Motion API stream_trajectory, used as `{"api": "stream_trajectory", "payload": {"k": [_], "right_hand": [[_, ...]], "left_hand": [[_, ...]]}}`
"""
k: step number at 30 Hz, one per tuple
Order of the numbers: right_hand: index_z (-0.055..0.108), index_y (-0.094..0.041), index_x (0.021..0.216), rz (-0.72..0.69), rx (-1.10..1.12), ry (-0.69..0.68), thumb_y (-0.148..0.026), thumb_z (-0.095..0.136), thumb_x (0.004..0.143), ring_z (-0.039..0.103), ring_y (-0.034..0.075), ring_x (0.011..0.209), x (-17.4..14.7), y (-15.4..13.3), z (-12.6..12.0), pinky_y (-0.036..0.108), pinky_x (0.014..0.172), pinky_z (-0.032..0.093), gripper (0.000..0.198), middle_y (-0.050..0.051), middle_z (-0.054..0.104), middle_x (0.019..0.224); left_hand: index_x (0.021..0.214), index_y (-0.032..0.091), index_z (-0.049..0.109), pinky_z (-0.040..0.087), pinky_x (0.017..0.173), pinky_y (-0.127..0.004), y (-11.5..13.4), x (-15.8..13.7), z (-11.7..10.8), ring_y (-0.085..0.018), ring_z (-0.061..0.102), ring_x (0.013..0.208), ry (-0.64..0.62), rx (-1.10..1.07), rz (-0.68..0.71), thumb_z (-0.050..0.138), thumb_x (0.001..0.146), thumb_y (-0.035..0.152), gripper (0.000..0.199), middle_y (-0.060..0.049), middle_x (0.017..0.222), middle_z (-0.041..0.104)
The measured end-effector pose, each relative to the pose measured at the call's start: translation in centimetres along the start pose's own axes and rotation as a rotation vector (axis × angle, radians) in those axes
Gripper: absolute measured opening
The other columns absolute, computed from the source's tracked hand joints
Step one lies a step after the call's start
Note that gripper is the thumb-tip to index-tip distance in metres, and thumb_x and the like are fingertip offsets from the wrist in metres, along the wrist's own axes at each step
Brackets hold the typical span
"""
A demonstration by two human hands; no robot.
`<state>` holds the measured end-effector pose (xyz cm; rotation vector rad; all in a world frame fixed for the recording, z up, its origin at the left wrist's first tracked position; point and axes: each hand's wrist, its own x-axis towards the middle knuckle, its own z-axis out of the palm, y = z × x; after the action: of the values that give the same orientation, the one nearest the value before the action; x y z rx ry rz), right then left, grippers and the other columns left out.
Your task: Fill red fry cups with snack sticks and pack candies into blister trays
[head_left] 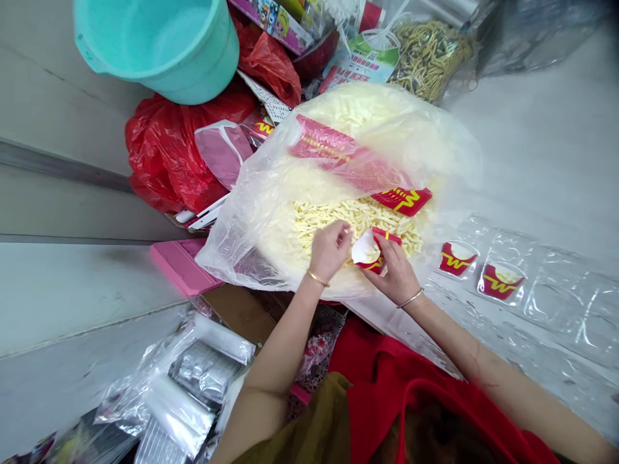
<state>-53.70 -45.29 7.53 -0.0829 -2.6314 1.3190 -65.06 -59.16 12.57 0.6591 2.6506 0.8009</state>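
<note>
My right hand [395,274] grips a small red fry carton [376,265] with a yellow zigzag mark, its white inside facing up and left. Just left of the carton's mouth is my left hand [330,247], fingers pinched together; what they hold, if anything, is too small to make out. Both hands are over a heap of pale yellow fry-shaped sticks [309,221] in a large clear plastic bag [264,216]. A stack of flat red cartons [411,201] lies on the sticks, partly under the plastic.
Clear plastic blister trays [554,283] lie on the white table at right, two pockets holding red cartons [455,258]. Behind the bag are a turquoise bucket [193,71], red plastic bags [164,154] and a bag of tan sticks [428,55]. Clear packaging [181,399] is piled lower left.
</note>
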Motion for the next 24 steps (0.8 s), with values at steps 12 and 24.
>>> {"api": "stream_trajectory", "payload": {"k": [12, 24], "right_hand": [[0.027, -0.018, 0.141, 0.032, -0.006, 0.022, -0.043, 0.064, 0.081, 0.047, 0.031, 0.117, -0.1, 0.3, -0.7, 0.05, 0.097, 0.043, 0.074, 0.016, 0.048, 0.128], [0.025, -0.019, 0.142, 0.016, -0.049, -0.001, -0.043, 0.063, 0.081, 0.048, 0.033, 0.113, 0.6, -0.6, 0.8, 0.052, 0.095, 0.044, 0.076, 0.016, 0.05, 0.126]], "left_hand": [[0.071, 0.018, 0.055, 0.037, 0.065, -0.027, -4.9, 5.1, 0.6, -0.014, 0.051, 0.061, 0.111, 0.035, -0.16, 0.053, 0.076, 0.022, 0.006, 0.002, 0.058, 0.051], [0.06, 0.017, 0.045, 0.027, 0.049, -0.021, -2.0, -0.4, -1.4, -0.005, 0.033, 0.048, -0.05, -1.063, -0.354, 0.064, 0.067, 0.029, 0.024, 0.006, 0.054, 0.037]]}}
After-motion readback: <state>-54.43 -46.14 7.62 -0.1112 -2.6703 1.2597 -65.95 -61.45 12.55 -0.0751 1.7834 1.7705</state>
